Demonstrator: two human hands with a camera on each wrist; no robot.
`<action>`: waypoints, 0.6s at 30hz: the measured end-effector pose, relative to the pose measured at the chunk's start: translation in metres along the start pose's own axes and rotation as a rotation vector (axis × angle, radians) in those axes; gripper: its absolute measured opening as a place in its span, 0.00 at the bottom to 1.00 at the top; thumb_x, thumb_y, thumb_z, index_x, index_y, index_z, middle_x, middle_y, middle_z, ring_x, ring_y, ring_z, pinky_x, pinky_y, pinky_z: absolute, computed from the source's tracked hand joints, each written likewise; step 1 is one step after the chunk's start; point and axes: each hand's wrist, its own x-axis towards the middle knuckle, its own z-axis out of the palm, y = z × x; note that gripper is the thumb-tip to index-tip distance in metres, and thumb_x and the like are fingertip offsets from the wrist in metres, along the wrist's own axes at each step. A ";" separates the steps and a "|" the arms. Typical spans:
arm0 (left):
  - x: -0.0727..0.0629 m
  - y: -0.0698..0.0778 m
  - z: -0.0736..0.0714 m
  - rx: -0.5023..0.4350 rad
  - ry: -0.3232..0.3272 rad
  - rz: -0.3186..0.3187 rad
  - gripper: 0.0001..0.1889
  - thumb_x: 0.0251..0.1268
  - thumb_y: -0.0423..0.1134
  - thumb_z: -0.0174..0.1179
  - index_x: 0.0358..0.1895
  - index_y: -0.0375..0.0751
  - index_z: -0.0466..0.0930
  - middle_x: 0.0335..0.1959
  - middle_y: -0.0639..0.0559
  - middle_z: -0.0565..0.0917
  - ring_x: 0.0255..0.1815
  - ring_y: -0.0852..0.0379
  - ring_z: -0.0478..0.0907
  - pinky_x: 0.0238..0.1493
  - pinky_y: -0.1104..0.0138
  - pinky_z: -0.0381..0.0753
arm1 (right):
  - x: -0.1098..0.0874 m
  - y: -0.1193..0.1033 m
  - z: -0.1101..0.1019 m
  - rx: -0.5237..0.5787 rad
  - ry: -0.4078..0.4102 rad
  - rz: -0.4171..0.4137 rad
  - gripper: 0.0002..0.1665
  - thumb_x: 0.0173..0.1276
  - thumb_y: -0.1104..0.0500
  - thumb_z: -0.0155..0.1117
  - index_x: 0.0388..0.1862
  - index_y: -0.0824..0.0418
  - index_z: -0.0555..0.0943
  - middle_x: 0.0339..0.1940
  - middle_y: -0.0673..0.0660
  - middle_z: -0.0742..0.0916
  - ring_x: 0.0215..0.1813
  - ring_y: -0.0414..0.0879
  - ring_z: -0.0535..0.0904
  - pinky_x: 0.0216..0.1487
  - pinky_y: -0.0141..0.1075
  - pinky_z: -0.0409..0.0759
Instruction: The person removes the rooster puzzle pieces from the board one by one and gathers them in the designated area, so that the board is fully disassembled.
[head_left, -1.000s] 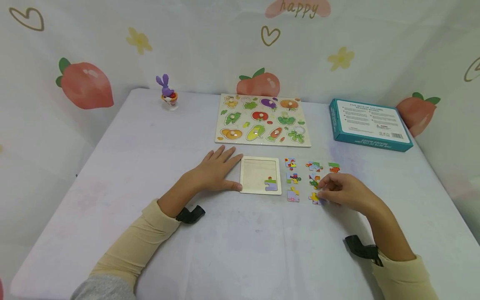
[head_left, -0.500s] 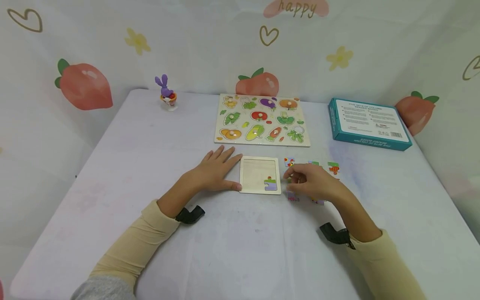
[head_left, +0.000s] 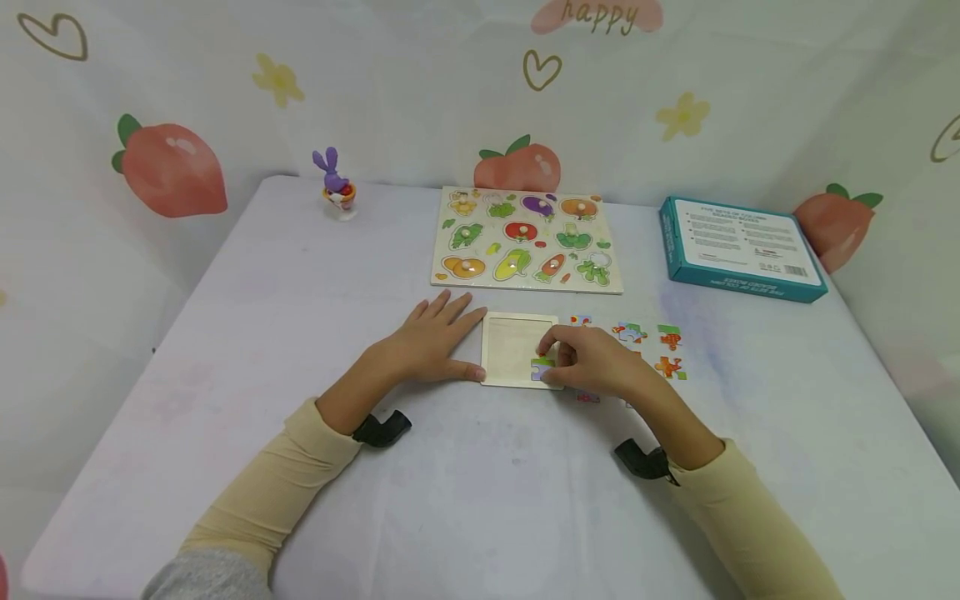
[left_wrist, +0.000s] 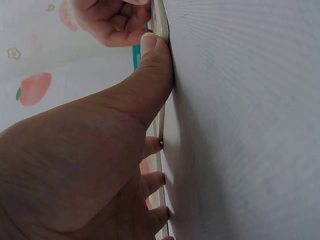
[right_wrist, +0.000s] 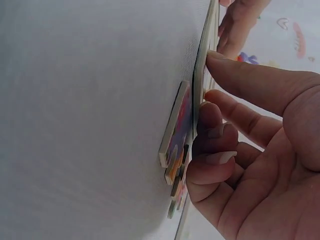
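My left hand (head_left: pixel 431 343) lies spread flat on the table, its thumb and index fingertip against the left edge of the small wooden puzzle tray (head_left: pixel 485 350). In the left wrist view the thumb (left_wrist: pixel 155 60) presses on the tray's edge. My right hand (head_left: pixel 592 360) is over the tray's right side, thumb and index finger at the green-and-lilac puzzle piece (head_left: pixel 538 370) in the lower right corner, apparently pinching it. From the right wrist, the other fingers (right_wrist: pixel 210 175) curl inward. Loose pieces lie right of the tray, among them an orange one (head_left: pixel 670 367); the hand partly hides several.
A vegetable peg puzzle board (head_left: pixel 525 283) lies behind the tray. At the back right is a teal-and-white box (head_left: pixel 746 246). A purple rabbit figure (head_left: pixel 332 179) stands at the back left, before a printed cloth backdrop (head_left: pixel 405 100).
My right hand has moved left, from the loose pieces across to the tray, and its thumb and index finger have come to the piece in the corner. The left hand has stayed put.
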 end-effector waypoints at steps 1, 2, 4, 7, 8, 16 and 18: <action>0.000 0.000 0.000 0.000 0.000 -0.001 0.53 0.60 0.71 0.60 0.82 0.50 0.48 0.82 0.44 0.44 0.81 0.40 0.32 0.76 0.42 0.38 | 0.000 0.000 0.000 0.001 0.001 -0.001 0.16 0.62 0.59 0.75 0.47 0.57 0.81 0.25 0.51 0.79 0.30 0.46 0.74 0.33 0.39 0.72; 0.000 0.000 0.000 -0.001 -0.001 -0.001 0.53 0.60 0.71 0.60 0.82 0.50 0.48 0.82 0.44 0.44 0.81 0.40 0.32 0.76 0.42 0.37 | 0.000 0.000 0.000 0.003 0.003 -0.001 0.16 0.62 0.59 0.75 0.47 0.57 0.81 0.25 0.51 0.80 0.30 0.46 0.74 0.34 0.39 0.72; 0.000 0.000 0.000 -0.002 -0.002 -0.002 0.53 0.61 0.70 0.60 0.82 0.50 0.48 0.82 0.44 0.44 0.81 0.40 0.32 0.76 0.42 0.37 | 0.000 0.000 0.000 0.011 0.003 -0.007 0.16 0.62 0.59 0.75 0.47 0.58 0.80 0.25 0.51 0.80 0.30 0.45 0.74 0.34 0.39 0.72; 0.000 0.000 0.000 0.000 -0.003 -0.003 0.53 0.61 0.70 0.60 0.82 0.50 0.48 0.82 0.44 0.44 0.81 0.39 0.32 0.76 0.42 0.37 | 0.000 -0.001 0.000 0.025 0.006 -0.007 0.16 0.61 0.60 0.75 0.46 0.59 0.80 0.25 0.51 0.79 0.29 0.45 0.73 0.34 0.39 0.72; 0.000 0.000 0.000 0.001 -0.003 -0.003 0.53 0.61 0.70 0.60 0.82 0.50 0.48 0.82 0.44 0.44 0.81 0.39 0.32 0.76 0.42 0.37 | 0.000 -0.001 0.000 0.030 0.008 -0.008 0.16 0.61 0.61 0.75 0.45 0.59 0.80 0.25 0.51 0.79 0.29 0.45 0.73 0.34 0.39 0.72; 0.001 -0.002 0.003 0.007 -0.004 0.001 0.53 0.61 0.71 0.59 0.82 0.51 0.47 0.82 0.44 0.43 0.81 0.39 0.32 0.76 0.42 0.37 | 0.001 -0.003 0.003 0.024 0.034 -0.016 0.17 0.59 0.63 0.76 0.43 0.59 0.77 0.27 0.52 0.79 0.31 0.46 0.74 0.35 0.40 0.73; 0.000 -0.001 0.002 0.003 -0.009 -0.001 0.53 0.61 0.71 0.59 0.82 0.51 0.47 0.82 0.44 0.43 0.81 0.39 0.31 0.76 0.42 0.37 | 0.001 -0.002 0.004 0.022 0.045 -0.021 0.18 0.59 0.64 0.76 0.42 0.58 0.76 0.29 0.52 0.79 0.33 0.47 0.74 0.36 0.40 0.74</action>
